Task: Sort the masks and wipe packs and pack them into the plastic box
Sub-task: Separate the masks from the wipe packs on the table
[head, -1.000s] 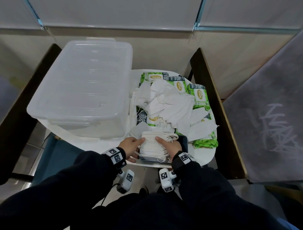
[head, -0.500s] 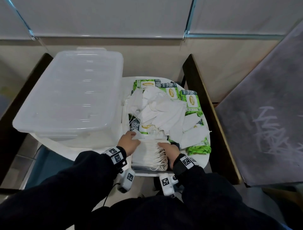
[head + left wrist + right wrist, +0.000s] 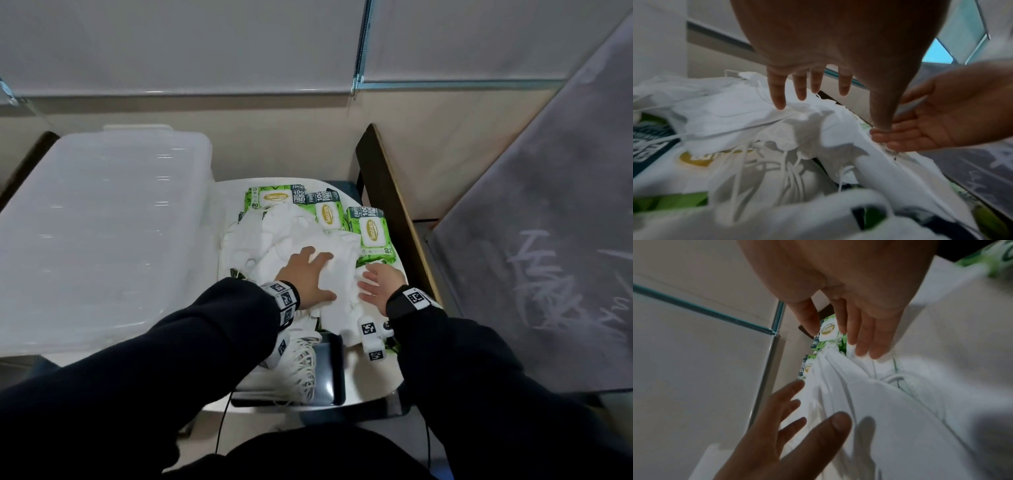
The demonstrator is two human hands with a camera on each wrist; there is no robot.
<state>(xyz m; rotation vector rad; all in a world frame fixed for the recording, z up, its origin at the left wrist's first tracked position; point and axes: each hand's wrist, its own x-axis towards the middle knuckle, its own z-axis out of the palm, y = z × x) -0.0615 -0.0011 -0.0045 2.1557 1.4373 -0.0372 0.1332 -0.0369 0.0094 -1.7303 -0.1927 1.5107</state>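
1. The loose white masks (image 3: pixel 294 240) bury most wipe packs (image 3: pixel 371 229); only the packs at 12 to 2 o'clock show.
2. Left hand (image 3: pixel 308 277) and right hand (image 3: pixel 380 284), fingers spread, flat on the pile.
3. The lidded plastic box (image 3: pixel 99 226) sits at 9 o'clock, long axis near-to-far.

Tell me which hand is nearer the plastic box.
Left. The left hand lies on the loose masks just right of the plastic box; the right hand sits farther right, near the table's edge.

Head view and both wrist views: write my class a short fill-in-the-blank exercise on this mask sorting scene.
1. The plastic box has its lid ____.
2. The wipe packs are mostly white and ____.
3. The left hand lies on the loose pile of ____.
4. The right hand has its fingers ____.

Missing words: on; green; masks; open
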